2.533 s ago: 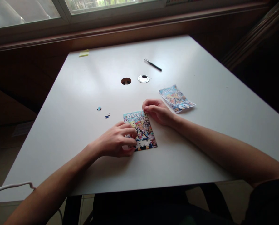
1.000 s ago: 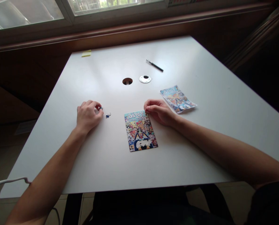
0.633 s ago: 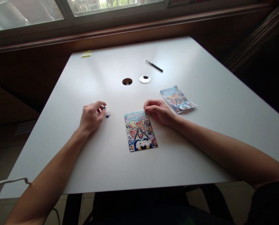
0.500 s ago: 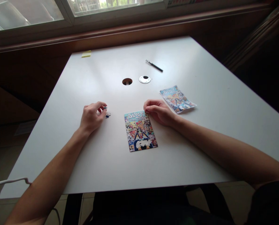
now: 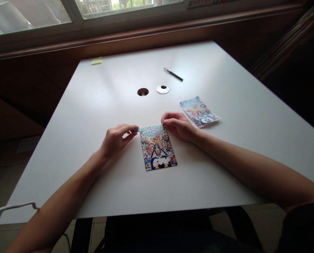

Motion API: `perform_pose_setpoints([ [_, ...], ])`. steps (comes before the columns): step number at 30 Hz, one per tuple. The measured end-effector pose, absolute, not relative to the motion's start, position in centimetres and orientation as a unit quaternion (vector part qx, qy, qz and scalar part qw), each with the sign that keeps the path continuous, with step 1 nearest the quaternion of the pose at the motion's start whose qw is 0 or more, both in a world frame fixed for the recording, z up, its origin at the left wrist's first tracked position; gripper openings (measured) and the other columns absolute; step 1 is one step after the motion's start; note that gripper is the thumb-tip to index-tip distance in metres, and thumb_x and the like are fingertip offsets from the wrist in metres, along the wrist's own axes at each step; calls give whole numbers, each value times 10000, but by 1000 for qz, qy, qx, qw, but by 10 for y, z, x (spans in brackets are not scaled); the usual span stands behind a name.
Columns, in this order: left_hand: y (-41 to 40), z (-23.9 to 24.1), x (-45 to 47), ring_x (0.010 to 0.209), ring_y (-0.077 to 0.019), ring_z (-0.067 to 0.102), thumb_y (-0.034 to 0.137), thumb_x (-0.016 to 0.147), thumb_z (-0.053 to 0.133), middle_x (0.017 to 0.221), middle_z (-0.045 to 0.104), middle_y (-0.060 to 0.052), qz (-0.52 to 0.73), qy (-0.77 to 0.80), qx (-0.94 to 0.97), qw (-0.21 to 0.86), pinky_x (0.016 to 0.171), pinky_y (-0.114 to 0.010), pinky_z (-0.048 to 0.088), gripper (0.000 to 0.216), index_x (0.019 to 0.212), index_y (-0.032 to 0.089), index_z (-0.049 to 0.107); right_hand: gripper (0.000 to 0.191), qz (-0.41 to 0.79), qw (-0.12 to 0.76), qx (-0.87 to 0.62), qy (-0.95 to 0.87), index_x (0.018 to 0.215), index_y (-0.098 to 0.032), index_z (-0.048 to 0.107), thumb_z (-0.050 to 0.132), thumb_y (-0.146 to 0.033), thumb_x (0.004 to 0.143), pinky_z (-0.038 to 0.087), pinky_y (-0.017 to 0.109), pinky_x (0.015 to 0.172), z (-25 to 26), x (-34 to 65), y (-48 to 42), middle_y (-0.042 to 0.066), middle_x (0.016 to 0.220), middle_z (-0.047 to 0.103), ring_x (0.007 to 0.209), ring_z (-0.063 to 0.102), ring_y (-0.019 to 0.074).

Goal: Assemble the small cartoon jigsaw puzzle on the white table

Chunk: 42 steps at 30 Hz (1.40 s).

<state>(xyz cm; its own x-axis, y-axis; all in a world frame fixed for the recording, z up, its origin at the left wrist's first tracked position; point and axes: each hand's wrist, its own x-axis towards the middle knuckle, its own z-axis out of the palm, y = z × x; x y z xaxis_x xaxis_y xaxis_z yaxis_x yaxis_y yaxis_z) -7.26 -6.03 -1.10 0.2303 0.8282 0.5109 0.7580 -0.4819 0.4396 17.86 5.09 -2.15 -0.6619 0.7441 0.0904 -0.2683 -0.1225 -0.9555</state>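
Note:
A small, nearly assembled jigsaw puzzle (image 5: 158, 147) with a crowded cartoon picture lies on the white table (image 5: 115, 189). Just off its upper left corner, my left hand (image 5: 118, 138) pinches a small puzzle piece (image 5: 136, 130) between thumb and fingertips. My right hand (image 5: 176, 124) rests by the upper right corner, with thumb and fingers closed on that edge of the puzzle; the fingertips are partly hidden. To the right of that hand lies a creased paper sheet (image 5: 199, 111) printed with the same picture.
Further back lies a black pen (image 5: 173, 74). A round hole (image 5: 143, 92) is cut in the table, with a metal ring cover (image 5: 162, 89) beside it. A yellow sticky note (image 5: 96, 61) sits at the far left edge. A white cable (image 5: 14, 206) hangs at the near left.
My left hand has moved right with a piece, from the left side to the puzzle's upper left corner. The loose pieces once beside it no longer show. My right hand stays put.

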Motion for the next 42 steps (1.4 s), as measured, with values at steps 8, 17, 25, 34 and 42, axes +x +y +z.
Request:
perform_pose_setpoints([
  [8, -68, -10, -48, 865, -146, 698, 199, 929, 642, 971, 748, -61, 368, 388, 837, 112, 763, -293, 594, 181, 1091, 223, 719, 45, 719, 355, -206, -561, 687, -168, 678, 670, -189, 726, 326, 291, 670, -21, 178, 52, -5, 672, 570, 672, 444, 134],
  [17, -74, -12, -34, 863, -149, 647, 174, 914, 654, 969, 700, -68, 342, 336, 863, 155, 747, -293, 554, 113, 995, 224, 713, 45, 720, 356, -208, -558, 682, -169, 671, 667, -189, 721, 324, 292, 667, -20, 178, 50, -6, 665, 565, 667, 438, 135],
  [25, -82, -4, -22, 875, -154, 685, 153, 934, 608, 989, 711, -88, 356, 299, 868, 174, 771, -275, 580, 136, 1016, 209, 701, 54, 714, 355, -212, -565, 680, -169, 668, 670, -203, 721, 329, 292, 667, -20, 178, 50, -5, 663, 559, 668, 441, 136],
  [34, -86, -9, -14, 854, -152, 665, 107, 885, 635, 989, 708, -91, 348, 284, 878, 163, 783, -276, 571, 104, 948, 180, 673, 52, 710, 356, -211, -569, 686, -172, 671, 664, -201, 729, 321, 293, 667, -21, 179, 51, -5, 668, 554, 673, 436, 140],
  [42, -85, -10, -14, 887, -172, 649, 117, 915, 609, 1016, 700, -106, 316, 264, 898, 154, 843, -320, 557, 85, 948, 167, 669, 51, 712, 358, -208, -567, 678, -169, 673, 664, -192, 723, 314, 294, 665, -19, 177, 50, -7, 658, 558, 664, 432, 137],
])
